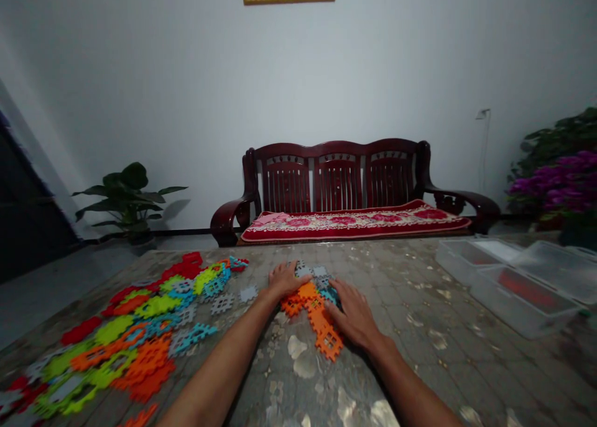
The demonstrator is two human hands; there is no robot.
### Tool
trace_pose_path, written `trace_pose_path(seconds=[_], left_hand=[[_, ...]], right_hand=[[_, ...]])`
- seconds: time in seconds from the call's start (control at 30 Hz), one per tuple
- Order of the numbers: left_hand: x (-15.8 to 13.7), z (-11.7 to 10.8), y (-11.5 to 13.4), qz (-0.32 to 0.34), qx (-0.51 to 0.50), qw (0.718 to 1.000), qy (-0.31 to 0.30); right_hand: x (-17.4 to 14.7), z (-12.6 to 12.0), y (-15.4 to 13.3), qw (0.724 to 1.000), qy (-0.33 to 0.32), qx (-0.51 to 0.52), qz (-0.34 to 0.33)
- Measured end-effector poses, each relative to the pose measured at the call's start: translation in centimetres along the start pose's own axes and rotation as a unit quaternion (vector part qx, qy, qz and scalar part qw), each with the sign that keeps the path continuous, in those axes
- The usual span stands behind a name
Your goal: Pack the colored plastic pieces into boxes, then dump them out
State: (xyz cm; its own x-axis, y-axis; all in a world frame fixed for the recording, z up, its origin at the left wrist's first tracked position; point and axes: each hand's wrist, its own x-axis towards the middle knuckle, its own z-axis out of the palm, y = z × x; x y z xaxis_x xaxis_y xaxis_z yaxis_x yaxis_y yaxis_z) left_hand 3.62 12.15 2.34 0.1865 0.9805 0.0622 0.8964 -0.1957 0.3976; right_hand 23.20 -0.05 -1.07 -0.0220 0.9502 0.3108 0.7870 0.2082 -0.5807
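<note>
On the patterned tabletop (396,303), flat interlocking plastic pieces with toothed edges lie in a small group between my hands. Orange pieces (319,319) run toward me, grey pieces (320,271) sit at the far side, and a blue piece (330,295) is at the right. My left hand (283,280) rests palm down at the group's left edge, fingers stretched out and thumb over the pieces. Along the right edge lies my right hand (353,312), its fingers extended and thumb near the orange pieces. Parts of the group are hidden under both hands.
A large spread of loose red, green, orange, blue and grey pieces (140,327) covers the table's left side. Clear plastic boxes (522,306) with raised lids stand at the right, something red inside. Beyond the table are a wooden bench (336,178) and a potted plant (128,200).
</note>
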Motion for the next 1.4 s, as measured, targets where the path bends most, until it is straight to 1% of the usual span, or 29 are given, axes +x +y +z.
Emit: trace_pose_path(seconds=[0.1, 0.2, 0.27, 0.4, 0.53, 0.6, 0.67, 0.73, 0.8, 0.87, 0.97, 1.07, 1.13, 1.27, 1.4], left_hand=[[0.2, 0.4, 0.5, 0.031, -0.006, 0.999, -0.017], [-0.2, 1.1, 1.4, 0.063, -0.028, 0.998, -0.014], [-0.5, 1.6, 1.9, 0.072, -0.046, 0.996, -0.008], [-0.8, 2.3, 2.5, 0.075, -0.097, 0.992, 0.001], [-1.2, 2.4, 3.4, 0.103, -0.166, 0.981, -0.006], [-1.3, 2.3, 3.9, 0.116, -0.192, 0.974, 0.0], [-1.0, 2.0, 4.2, 0.121, -0.203, 0.972, 0.011], [-0.4, 1.7, 4.0, 0.117, -0.193, 0.974, 0.02], [0.6, 1.6, 3.8, 0.106, -0.165, 0.98, 0.019], [1.6, 1.8, 3.7, 0.087, -0.131, 0.988, -0.001], [2.6, 2.6, 4.2, 0.069, -0.091, 0.992, -0.048], [2.6, 3.3, 5.3, 0.096, -0.074, 0.989, -0.087], [2.3, 3.4, 5.8, 0.119, -0.075, 0.985, -0.097], [1.2, 3.0, 6.4, 0.147, -0.091, 0.98, -0.097], [0.2, 2.2, 5.8, 0.174, -0.117, 0.974, -0.089]], right_hand=[[-0.3, 0.0, -0.7, 0.998, -0.032, -0.046, -0.01], [-0.4, 0.1, -0.9, 0.997, -0.028, -0.066, -0.002], [-0.3, 0.1, -0.9, 0.998, -0.017, -0.064, -0.002], [-0.1, 0.2, -0.7, 0.999, 0.022, -0.041, 0.005], [0.3, 0.1, -0.1, 0.997, 0.069, 0.027, 0.001], [0.5, 0.1, 0.4, 0.993, 0.104, 0.061, 0.019], [0.8, 0.1, 0.9, 0.985, 0.14, 0.084, 0.057], [1.0, 0.1, 1.4, 0.976, 0.167, 0.101, 0.092], [1.2, 0.2, 1.8, 0.97, 0.184, 0.114, 0.112], [1.2, 0.3, 2.1, 0.967, 0.19, 0.122, 0.116], [1.3, 0.4, 2.4, 0.968, 0.186, 0.128, 0.111], [1.2, 0.5, 2.6, 0.972, 0.174, 0.122, 0.101], [1.3, 0.7, 2.8, 0.974, 0.175, 0.106, 0.101], [1.3, 0.9, 3.1, 0.974, 0.182, 0.079, 0.106], [1.2, 0.4, 2.9, 0.973, 0.185, 0.099, 0.1]])
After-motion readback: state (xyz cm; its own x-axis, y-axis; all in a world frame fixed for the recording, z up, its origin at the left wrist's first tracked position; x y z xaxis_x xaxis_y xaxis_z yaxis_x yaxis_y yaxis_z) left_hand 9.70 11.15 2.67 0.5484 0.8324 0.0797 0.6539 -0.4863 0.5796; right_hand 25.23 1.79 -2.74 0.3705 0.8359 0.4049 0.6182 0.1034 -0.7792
